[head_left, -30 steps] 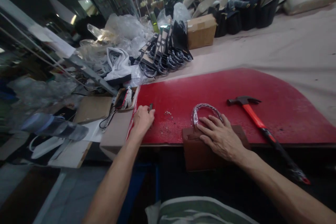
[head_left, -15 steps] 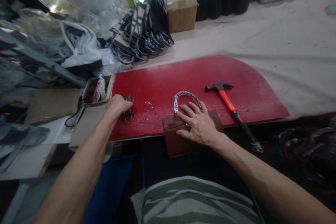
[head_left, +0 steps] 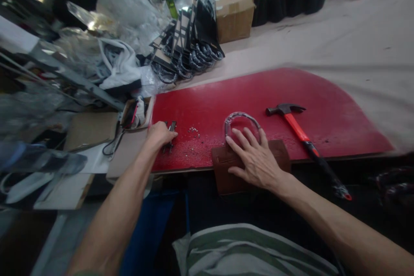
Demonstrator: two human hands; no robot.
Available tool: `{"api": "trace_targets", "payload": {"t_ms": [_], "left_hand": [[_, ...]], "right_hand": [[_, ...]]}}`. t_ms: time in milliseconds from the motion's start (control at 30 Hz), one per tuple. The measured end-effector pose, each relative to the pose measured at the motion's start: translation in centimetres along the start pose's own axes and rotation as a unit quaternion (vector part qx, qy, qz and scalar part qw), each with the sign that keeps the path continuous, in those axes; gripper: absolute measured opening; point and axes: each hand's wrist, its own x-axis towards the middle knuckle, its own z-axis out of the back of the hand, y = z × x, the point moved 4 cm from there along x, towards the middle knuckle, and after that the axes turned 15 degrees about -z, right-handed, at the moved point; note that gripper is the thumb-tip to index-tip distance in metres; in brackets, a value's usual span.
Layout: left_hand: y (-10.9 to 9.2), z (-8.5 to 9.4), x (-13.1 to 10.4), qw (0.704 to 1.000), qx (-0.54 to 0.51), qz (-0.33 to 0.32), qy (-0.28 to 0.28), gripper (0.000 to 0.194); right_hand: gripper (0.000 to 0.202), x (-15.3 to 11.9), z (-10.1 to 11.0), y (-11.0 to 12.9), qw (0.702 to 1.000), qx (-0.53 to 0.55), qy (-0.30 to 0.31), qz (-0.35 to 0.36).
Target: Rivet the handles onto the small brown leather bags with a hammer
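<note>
At the left end of the red board, my left hand has its fingers closed around small dark metal pieces with thin prongs. The fingers cover part of them, so their exact kind is unclear. My right hand lies flat with fingers spread on a brown leather handbag at the board's front edge. Its fingertips reach into the loop of the plastic-wrapped handle. Tiny studs are scattered between my hands. To the right rests a claw hammer with a red and black handle, its end overhanging the edge.
A small open box with odds and ends adjoins the board's left end. Behind stand black bag parts with wrapped handles, a cardboard box and a green bottle. Clear plastic wrap is heaped at the back left.
The view has shifted, so everything appears farther right. My left hand keeps its hold on the metal pieces, and my right hand remains spread on the handbag.
</note>
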Motion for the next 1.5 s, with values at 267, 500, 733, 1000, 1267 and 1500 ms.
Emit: {"api": "trace_targets", "payload": {"t_ms": [267, 500, 733, 1000, 1267, 1500], "left_hand": [[0.5, 0.2, -0.6, 0.999, -0.036, 0.006, -0.032, 0.033], [0.4, -0.2, -1.7, 0.999, -0.014, 0.011, -0.045, 0.042], [-0.1, -0.6, -2.3, 0.997, -0.037, 0.018, -0.058, 0.033], [-1.0, -0.6, -2.6, 0.996, -0.063, 0.012, -0.062, 0.022], [-3.0, -2.3, -5.0, 0.983, -0.169, -0.034, -0.063, 0.036], [-3.5, -1.9, -3.7, 0.995, -0.083, -0.032, 0.041, 0.03]], "right_hand": [[0.075, 0.6, -0.9, -0.1, 0.999, -0.007, 0.003, 0.041], [0.079, 0.6, -0.7, -0.3, 0.999, -0.008, 0.014, 0.04], [0.079, 0.5, -0.9, -0.3, 0.999, -0.016, 0.01, 0.042], [0.08, 0.5, -0.7, -0.2, 0.999, -0.007, 0.019, 0.034], [0.079, 0.4, -0.8, -0.2, 0.999, 0.004, 0.031, 0.027], [0.08, 0.4, 0.0, 0.0, 0.999, 0.006, 0.044, 0.02]]}}
